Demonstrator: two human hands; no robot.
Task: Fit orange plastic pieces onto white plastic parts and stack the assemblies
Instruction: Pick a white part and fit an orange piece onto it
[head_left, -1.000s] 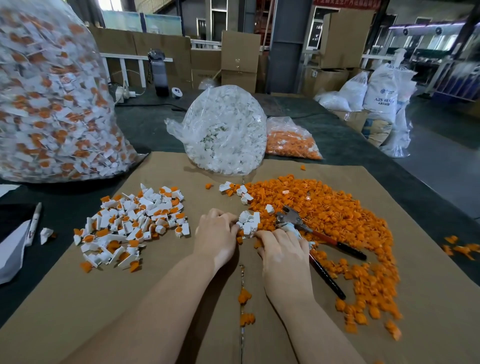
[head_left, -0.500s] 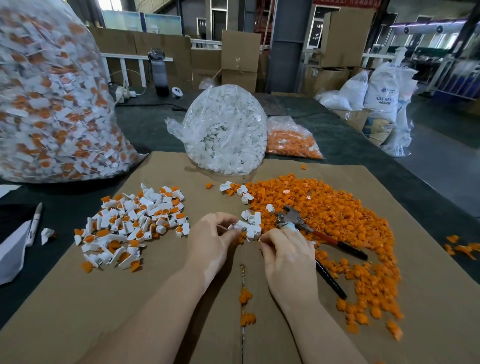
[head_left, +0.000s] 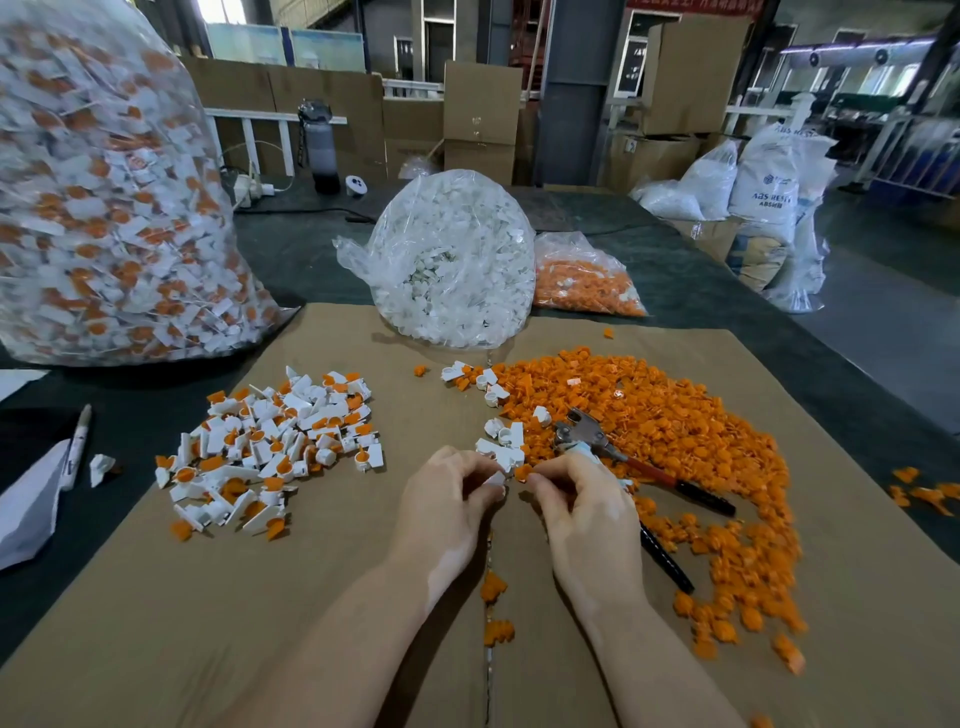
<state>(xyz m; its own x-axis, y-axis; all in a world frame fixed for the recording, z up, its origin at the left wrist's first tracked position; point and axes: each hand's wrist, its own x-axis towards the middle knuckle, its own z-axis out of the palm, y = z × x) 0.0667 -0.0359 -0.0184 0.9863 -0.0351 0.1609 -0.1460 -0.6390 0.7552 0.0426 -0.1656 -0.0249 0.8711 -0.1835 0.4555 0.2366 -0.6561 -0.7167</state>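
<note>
1. Two bare forearms reach in over a sheet of brown cardboard (head_left: 156, 649). The left hand (head_left: 447, 506) pinches a white plastic part (head_left: 494, 479) between curled thumb and fingers; the right hand (head_left: 587, 512) pinches an orange piece (head_left: 522, 472) at its fingertips. The two items meet in the gap between the hands, which a second ago lay lower, fingers down among the loose white parts.
2. Just beyond the fingertips sits a small cluster of loose white parts (head_left: 501, 441); red-and-black-handled pliers (head_left: 623, 462) lie partly under the right hand.
3. To the right spreads a wide heap of orange pieces (head_left: 675, 431); to the left lies a pile of finished assemblies (head_left: 270, 447), white with orange inserts. Neither has shifted.
4. A marker pen (head_left: 78, 447) rests at the far left edge of the dark table (head_left: 727, 312).
5. Farther back stand three clear bags: one of assemblies (head_left: 104, 197), one of white parts (head_left: 452, 260), one of orange pieces (head_left: 587, 280).
</note>
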